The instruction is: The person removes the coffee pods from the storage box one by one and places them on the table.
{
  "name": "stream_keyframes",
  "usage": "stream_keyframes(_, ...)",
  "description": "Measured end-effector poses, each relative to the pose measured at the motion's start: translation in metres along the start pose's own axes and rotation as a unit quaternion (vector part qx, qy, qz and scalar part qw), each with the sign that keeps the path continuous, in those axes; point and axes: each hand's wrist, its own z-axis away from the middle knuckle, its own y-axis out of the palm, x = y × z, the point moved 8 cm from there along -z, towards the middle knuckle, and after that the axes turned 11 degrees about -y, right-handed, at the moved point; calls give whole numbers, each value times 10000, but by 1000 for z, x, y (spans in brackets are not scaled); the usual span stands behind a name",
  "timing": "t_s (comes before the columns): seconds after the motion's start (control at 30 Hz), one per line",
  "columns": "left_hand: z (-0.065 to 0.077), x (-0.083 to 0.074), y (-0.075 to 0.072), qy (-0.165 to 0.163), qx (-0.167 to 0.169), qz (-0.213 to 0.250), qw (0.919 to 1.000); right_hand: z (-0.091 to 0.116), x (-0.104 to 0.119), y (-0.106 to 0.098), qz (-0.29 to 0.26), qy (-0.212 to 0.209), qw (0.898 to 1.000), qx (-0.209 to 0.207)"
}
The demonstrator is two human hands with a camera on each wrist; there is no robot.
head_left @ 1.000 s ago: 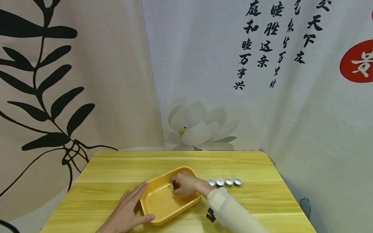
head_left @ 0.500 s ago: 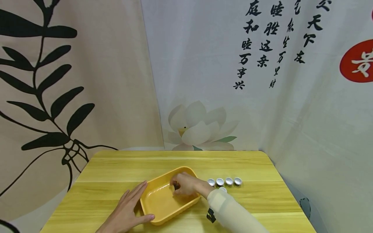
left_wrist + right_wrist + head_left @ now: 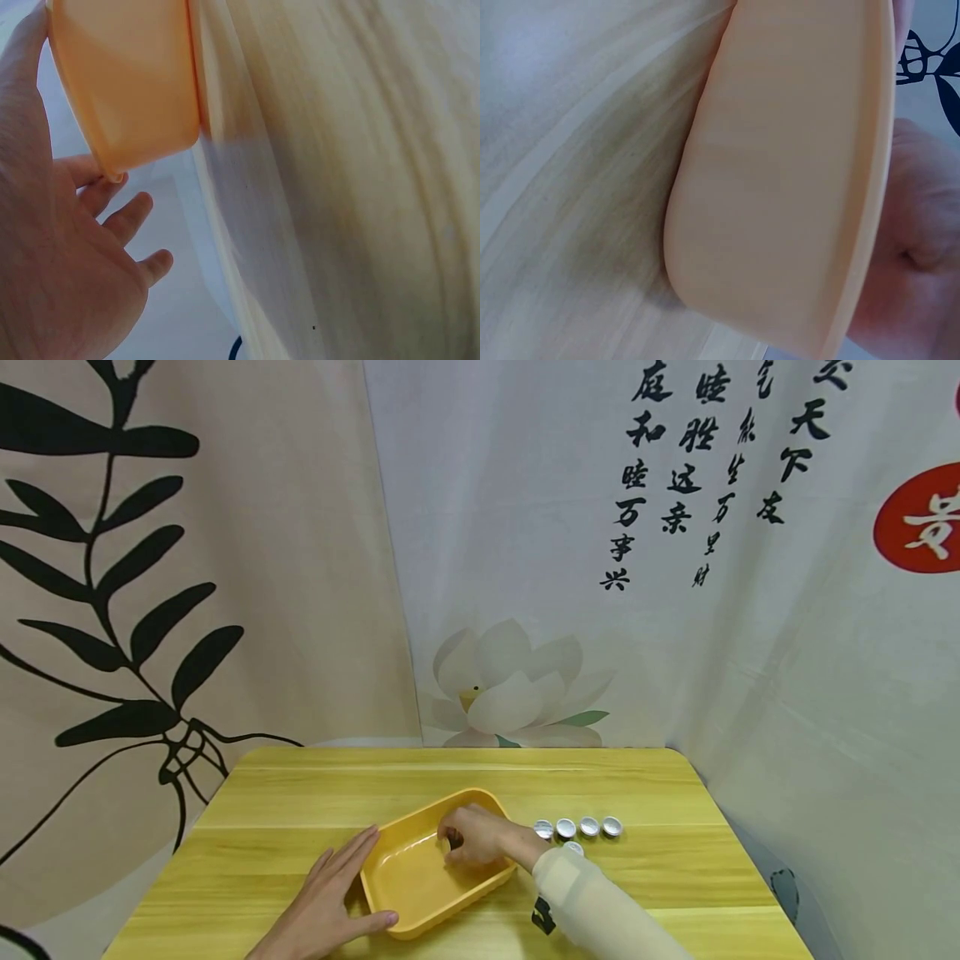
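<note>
A yellow plastic tray stands at a slant on the wooden table. My left hand spans its left end, fingers straight on the far side and thumb on the near rim. In the left wrist view, the tray's end wall lies between that hand's thumb and fingers. My right hand reaches inside the tray's right part, fingers curled toward the thumb. A small dark piece with a pale edge shows between them, mostly covered. From the right wrist, the tray's outer wall hides the fingers.
Several small round silver-faced pieces with dark sides lie right of the tray, most in a row, partly behind the right forearm. A black item shows by the right sleeve. A printed curtain hangs behind the table.
The right hand's fingers have shifted very slightly inside the tray, and less of the dark piece between them shows. The left hand and tray keep their place.
</note>
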Motion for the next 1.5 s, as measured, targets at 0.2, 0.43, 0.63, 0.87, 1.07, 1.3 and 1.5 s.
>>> stream_keyframes(0.2,0,0,0,-2,-7,-12,10000,2,0,0,-55,68,10000,27)
stream_keyframes(0.43,0,-1,-1,40,-107,-83,9999,4,2,-2,-149,17,9999,79)
stream_keyframes(0.63,0,0,2,16,-96,-43,9999,5,3,-6,-560,-17,9984,-22)
stream_keyframes(0.87,-1,1,3,-9,-87,-4,10000,12,1,-17,-1308,-209,9903,-414)
stream_keyframes(1.07,0,1,3,-18,-76,47,10000,22,-4,-25,-1873,-114,9787,-837)
stream_keyframes(1.3,0,2,4,26,-170,-31,9998,35,-6,-34,-2494,-127,9618,-1123)
stream_keyframes(1.5,1,-2,0,138,-277,-92,9995,45,-5,-38,-2549,-156,9589,-1234)
